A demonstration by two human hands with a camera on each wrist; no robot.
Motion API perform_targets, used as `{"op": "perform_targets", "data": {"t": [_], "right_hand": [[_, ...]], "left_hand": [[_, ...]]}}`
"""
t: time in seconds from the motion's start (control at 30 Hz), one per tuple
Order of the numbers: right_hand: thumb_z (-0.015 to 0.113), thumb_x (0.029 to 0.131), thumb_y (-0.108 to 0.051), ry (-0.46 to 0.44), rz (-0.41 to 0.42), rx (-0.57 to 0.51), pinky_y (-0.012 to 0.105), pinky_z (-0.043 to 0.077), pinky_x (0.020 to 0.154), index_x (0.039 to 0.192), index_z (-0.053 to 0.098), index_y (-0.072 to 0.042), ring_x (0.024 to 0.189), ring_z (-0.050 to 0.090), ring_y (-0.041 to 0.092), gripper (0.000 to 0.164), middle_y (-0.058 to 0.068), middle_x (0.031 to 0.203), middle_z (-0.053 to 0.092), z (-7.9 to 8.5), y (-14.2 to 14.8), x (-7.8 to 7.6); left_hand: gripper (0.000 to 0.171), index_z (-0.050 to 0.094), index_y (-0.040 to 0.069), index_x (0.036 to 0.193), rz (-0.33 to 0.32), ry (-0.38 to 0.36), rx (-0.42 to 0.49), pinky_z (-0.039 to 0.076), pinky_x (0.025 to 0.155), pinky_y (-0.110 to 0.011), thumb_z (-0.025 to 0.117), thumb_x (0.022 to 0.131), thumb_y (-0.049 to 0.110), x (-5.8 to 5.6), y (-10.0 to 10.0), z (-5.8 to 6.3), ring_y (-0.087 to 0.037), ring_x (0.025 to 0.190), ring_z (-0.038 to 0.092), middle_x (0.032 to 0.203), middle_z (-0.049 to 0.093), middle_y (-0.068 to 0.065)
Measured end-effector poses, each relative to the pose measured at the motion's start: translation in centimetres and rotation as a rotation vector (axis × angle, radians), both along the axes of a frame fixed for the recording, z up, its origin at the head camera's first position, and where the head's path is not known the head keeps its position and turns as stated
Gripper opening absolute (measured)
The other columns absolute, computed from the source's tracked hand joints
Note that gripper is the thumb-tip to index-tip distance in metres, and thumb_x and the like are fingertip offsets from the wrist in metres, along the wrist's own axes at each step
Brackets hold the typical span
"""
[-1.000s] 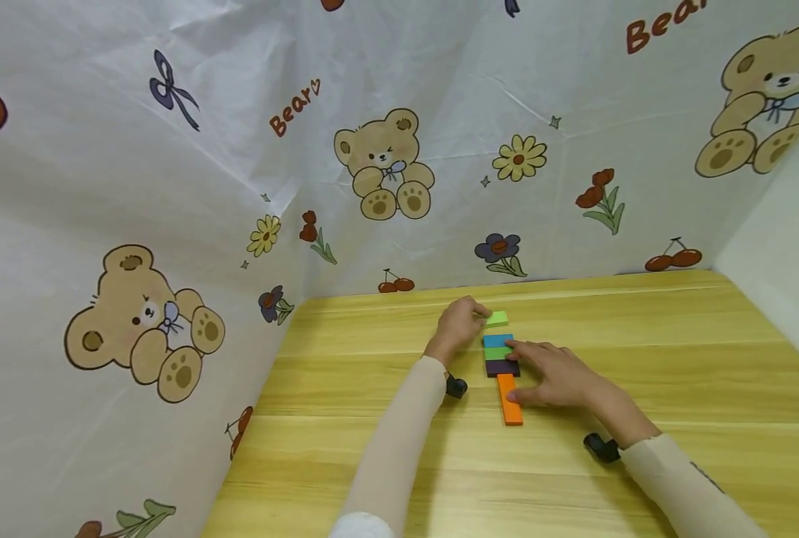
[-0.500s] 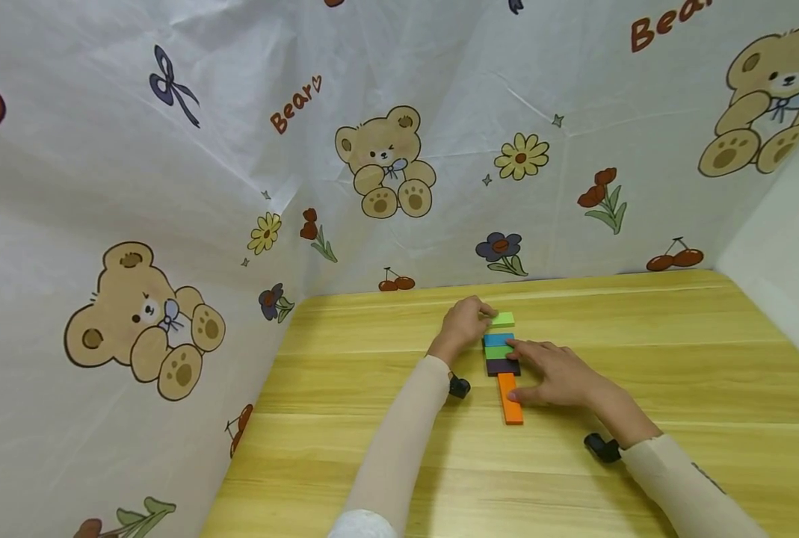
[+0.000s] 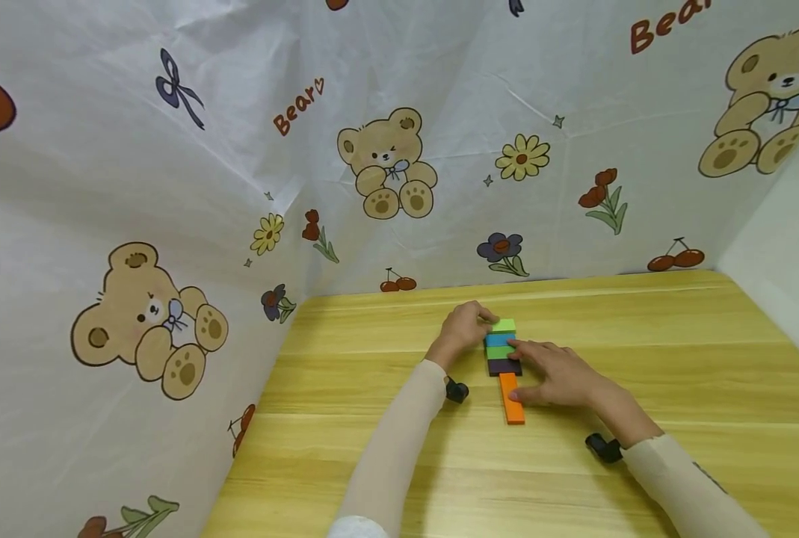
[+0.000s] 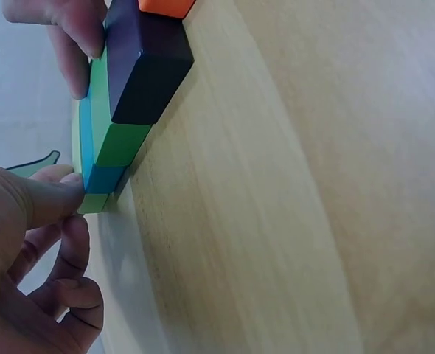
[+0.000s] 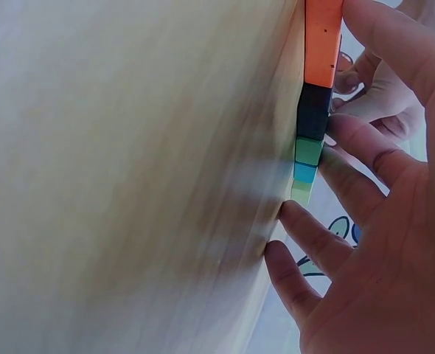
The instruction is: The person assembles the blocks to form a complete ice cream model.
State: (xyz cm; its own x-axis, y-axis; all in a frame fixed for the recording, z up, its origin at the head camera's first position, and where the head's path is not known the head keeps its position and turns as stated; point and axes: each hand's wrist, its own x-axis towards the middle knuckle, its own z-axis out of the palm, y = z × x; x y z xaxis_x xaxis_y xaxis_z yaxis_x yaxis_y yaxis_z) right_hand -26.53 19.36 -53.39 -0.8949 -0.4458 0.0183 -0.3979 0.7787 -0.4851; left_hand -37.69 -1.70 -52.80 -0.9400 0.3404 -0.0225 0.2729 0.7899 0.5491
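Note:
Four coloured blocks form a row, far to near: a light green block (image 3: 504,326), a blue block (image 3: 497,340), a green block (image 3: 498,353) and a dark purple block (image 3: 504,367). An orange block (image 3: 511,403) lies lengthwise against the near end, like a stem. My left hand (image 3: 462,329) pinches the light green block by its left end, which sits flush against the blue one (image 4: 103,179). Spread over the row's right side, my right hand (image 3: 560,376) has its fingertips on the blue and green blocks. Its thumb touches the orange block (image 5: 323,44).
Everything lies on a wood-grain table (image 3: 641,344). Behind and to the left hangs a white cloth (image 3: 453,97) printed with bears and flowers. A white panel (image 3: 789,246) borders the right side. Each wrist carries a small black camera, the left camera (image 3: 457,391) close beside the row.
My left hand has shifted the light green block slightly right, then toward me, closing the gap to the blue block. The right hand has stayed in place on the row.

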Motion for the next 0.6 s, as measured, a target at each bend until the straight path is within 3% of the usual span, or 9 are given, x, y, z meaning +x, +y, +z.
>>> {"op": "perform_targets", "data": {"t": [0.6], "right_hand": [[0.08, 0.088, -0.066, -0.003, -0.005, -0.001, 0.074, 0.036, 0.115, 0.149, 0.061, -0.02, 0.15, 0.049, 0.046, 0.078, 0.005, 0.17, 0.048, -0.05, -0.02, 0.04]], "left_hand": [[0.024, 0.084, 0.027, 0.122, -0.015, -0.023, 0.028, 0.057, 0.108, -0.04, 0.071, 0.105, 0.018, 0.07, -0.49, 0.33, -0.02, 0.131, 0.067, 0.134, 0.075, 0.005]]}}
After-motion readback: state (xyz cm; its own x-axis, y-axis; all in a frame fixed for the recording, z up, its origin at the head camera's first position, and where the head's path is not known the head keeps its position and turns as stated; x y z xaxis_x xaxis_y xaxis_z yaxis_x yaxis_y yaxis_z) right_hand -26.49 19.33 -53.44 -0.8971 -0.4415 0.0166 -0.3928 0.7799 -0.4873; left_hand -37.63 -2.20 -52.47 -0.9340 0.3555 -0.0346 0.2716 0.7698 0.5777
